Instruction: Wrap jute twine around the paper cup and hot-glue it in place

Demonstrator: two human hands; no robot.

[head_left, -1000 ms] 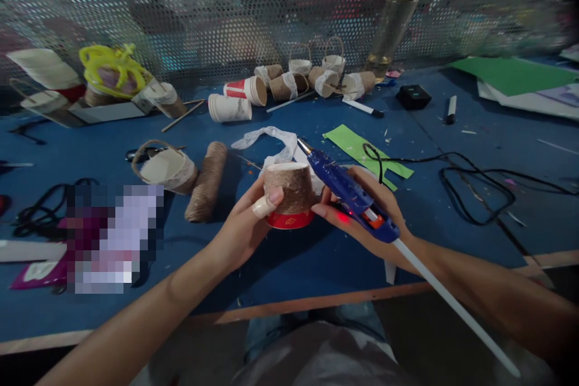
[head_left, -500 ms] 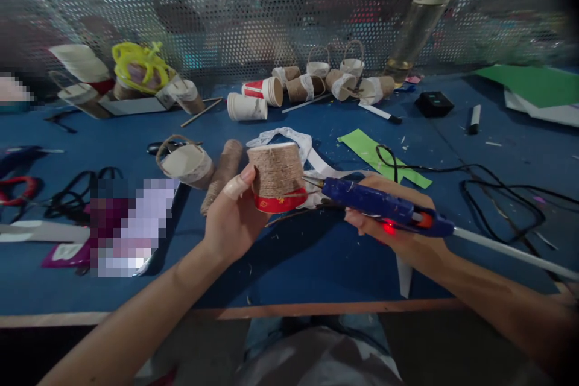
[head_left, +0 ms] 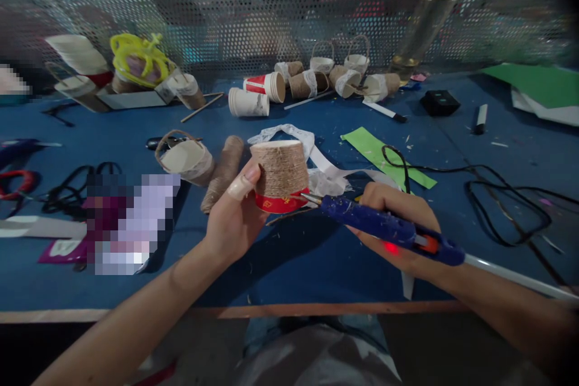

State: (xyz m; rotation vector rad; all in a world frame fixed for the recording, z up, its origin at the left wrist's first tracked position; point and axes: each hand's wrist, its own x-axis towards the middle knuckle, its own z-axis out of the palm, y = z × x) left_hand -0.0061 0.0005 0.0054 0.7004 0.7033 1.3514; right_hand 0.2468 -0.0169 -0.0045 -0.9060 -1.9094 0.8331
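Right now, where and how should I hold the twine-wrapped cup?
Probably grip the cup by its left wall, coming from the left, as the left hand does: its rounded side suits curled fingers, and the glue gun has its nozzle at the lower right.

The cup (head_left: 282, 172) partly hides the left hand (head_left: 233, 211); the frame crops the glue stick (head_left: 511, 275).

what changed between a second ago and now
The glue gun swung down: in view, its tip went from above the cup to the red band. The right hand drew back rightward. Nothing was taken or let go: left hand still holds cup, right hand glue gun.
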